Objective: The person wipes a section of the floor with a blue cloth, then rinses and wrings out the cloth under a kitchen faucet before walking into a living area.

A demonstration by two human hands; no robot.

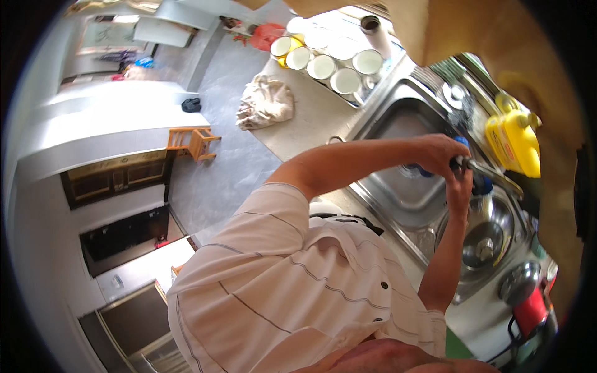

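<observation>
My left hand (436, 154) reaches over the steel sink basin (406, 196), its thumb and fingers closed around the dark end of a metal faucet spout (494, 175). Just below it, my right hand (459, 184) comes up against the same spout end. The two hands overlap, so the right hand's grip is partly hidden. Bits of something blue (461, 141) show past the left fingers; what it is stays hidden. More blue appears under the left wrist and beyond the right hand. A smaller, shiny rounded basin (485, 228) with a drain lies to the right.
White mugs (322, 67) crowd a tray on the counter, near a crumpled cloth (268, 102). Behind the sink stands a yellow jug (513, 142). A metal pot (520, 282) and a red container (531, 312) sit at right. Brown panelling (471, 28) hangs close overhead.
</observation>
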